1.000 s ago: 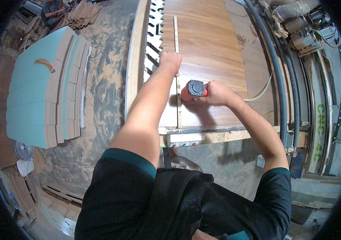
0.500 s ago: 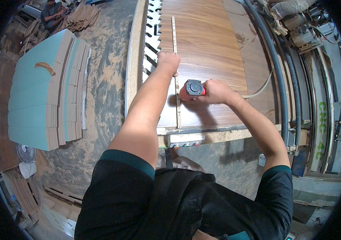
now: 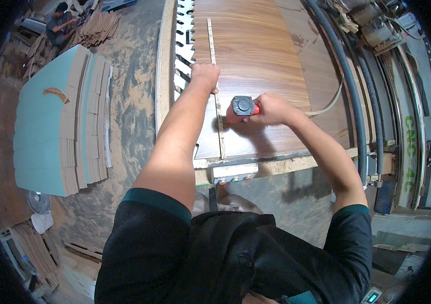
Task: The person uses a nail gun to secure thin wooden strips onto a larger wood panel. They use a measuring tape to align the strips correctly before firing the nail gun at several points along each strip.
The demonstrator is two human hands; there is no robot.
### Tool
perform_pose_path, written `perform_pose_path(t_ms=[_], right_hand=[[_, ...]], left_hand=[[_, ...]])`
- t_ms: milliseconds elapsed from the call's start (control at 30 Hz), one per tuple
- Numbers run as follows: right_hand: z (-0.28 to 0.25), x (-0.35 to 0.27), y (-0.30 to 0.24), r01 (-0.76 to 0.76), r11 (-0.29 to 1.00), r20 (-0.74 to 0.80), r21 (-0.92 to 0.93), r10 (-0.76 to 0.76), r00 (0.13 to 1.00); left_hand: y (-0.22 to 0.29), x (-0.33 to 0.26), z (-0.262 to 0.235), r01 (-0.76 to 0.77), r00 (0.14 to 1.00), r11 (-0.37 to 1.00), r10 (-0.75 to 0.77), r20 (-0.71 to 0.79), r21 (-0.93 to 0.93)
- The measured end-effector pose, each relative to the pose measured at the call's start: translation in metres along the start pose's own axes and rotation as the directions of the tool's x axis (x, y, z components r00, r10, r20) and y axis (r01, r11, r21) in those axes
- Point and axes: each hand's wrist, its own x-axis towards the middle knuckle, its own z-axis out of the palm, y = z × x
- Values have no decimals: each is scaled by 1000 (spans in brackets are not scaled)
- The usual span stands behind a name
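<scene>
My left hand is closed on a long, narrow wooden strip that lies along the left part of a brown wood-grain board. My right hand grips a red nail gun with a dark square cap, nearer to me than the left hand. The gun stands right beside the strip; its nose is hidden beneath its body, so contact cannot be made out. From behind the right hand, a pale air hose curves away over the board.
Black and white jagged cut-outs line the board's left edge. A control box with buttons sits at the table's near edge. Dark pipes run along the right. Stacked pale-green panels stand at left; another person sits far left.
The whole view has shifted slightly. Both hands keep their hold on the strip and the nail gun, with hardly any movement over the board.
</scene>
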Motion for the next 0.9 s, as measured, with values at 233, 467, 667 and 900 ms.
perform_pose_path(t_ms=[233, 467, 667, 900], right_hand=[[4, -43, 26, -107, 993, -35, 48, 109, 993], [-1, -17, 27, -135, 980, -24, 143, 140, 990], [-15, 30, 1, -119, 986, -9, 114, 121, 993], [-22, 47, -3, -145, 982, -17, 118, 148, 989]], left_hand=[[-3, 5, 3, -6, 1000, 1000, 6, -9, -23], [-2, 1, -2, -2, 1000, 1000, 3, 16, -28], [-5, 3, 1, -29, 1000, 999, 29, -7, -19], [-6, 1, 4, -8, 999, 999, 7, -31, -41]])
